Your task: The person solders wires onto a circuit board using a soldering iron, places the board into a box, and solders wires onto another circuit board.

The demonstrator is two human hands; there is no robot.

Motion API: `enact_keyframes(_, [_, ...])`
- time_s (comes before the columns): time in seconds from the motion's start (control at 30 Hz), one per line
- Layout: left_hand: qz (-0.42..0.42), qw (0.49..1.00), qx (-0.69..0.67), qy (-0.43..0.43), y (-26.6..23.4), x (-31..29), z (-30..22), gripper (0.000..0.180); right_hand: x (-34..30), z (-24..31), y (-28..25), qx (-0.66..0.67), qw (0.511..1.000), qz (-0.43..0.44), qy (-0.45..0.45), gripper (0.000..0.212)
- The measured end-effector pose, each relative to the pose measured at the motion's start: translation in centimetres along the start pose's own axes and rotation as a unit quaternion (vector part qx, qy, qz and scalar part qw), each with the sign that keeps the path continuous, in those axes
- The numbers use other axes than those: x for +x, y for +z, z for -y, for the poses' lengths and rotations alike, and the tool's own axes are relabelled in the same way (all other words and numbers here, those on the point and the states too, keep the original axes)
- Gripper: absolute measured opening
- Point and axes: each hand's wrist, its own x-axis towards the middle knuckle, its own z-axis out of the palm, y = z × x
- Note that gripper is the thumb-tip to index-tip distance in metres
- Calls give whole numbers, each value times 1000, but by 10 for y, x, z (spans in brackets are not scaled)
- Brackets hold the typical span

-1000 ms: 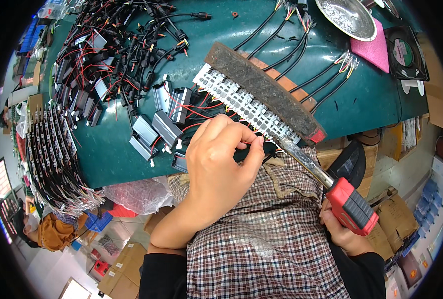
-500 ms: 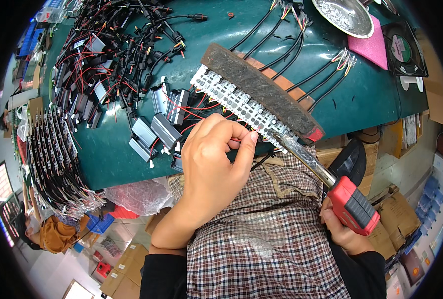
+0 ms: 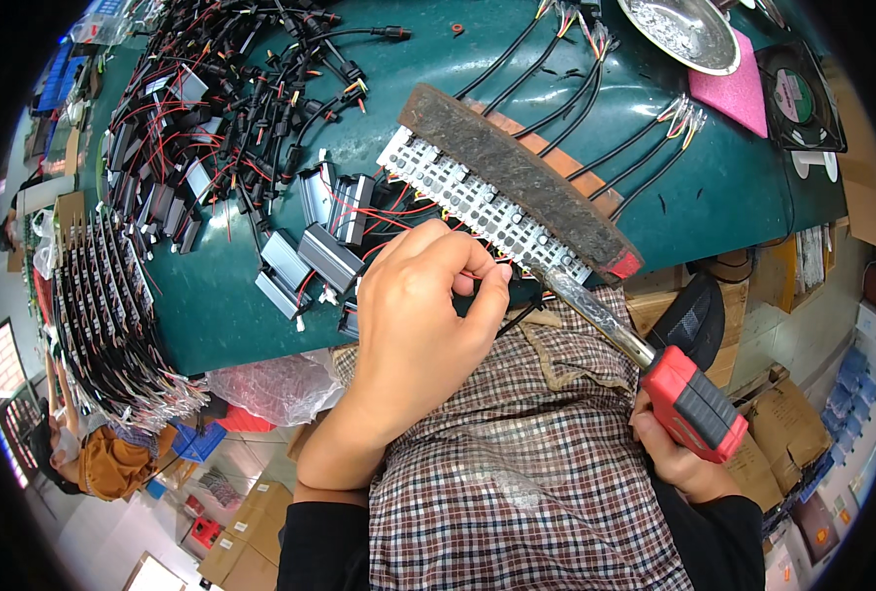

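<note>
My left hand (image 3: 423, 310) is closed, thumb and forefinger pinched on a thin wire at the near edge of a white circuit board strip (image 3: 477, 209). My right hand (image 3: 682, 461) grips a soldering iron (image 3: 696, 406) by its red and black handle. The iron's metal shaft slants up to the left, and its tip is at the strip near my left fingertips. Along the far side of the strip lies a long, dark, worn bar (image 3: 517, 177) with a red end. Red and black wires run from the strip toward grey metal cases (image 3: 327, 258); my left hand hides some of them.
Black cables (image 3: 526, 74) with stripped ends cross a brown board (image 3: 556, 163) behind the bar. A metal bowl (image 3: 689, 39), pink sponge (image 3: 731, 89) and fan (image 3: 797, 98) are at the far right. Heaped cables (image 3: 260, 108) and hanging wired strips (image 3: 103, 305) lie left.
The soldering iron has shifted slightly left, its tip staying by the strip. My left hand has moved only a little, still pinching.
</note>
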Motion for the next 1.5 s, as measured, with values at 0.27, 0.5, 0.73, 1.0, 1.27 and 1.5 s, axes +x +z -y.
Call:
enact_keyframes(0.27, [18,1000,15,0,-2,4,-2,14,2,1,2,18,1000,-11,16,26])
enact_keyframes(0.5, [17,1000,16,5,-2,4,-1,15,2,-1,4,28,999,-9,26,26])
enact_keyframes(0.73, [11,1000,24,6,0,4,0,16,1,-4,6,34,999,-10,30,24])
enact_keyframes(1.0, [9,1000,22,4,1,4,-1,16,-1,0,1,35,999,-11,35,21])
enact_keyframes(1.27, [9,1000,26,4,2,4,-1,17,1,3,2,58,996,-24,57,19])
enact_keyframes(1.5, [7,1000,29,9,2,4,-1,18,2,4,1,51,997,-24,48,21])
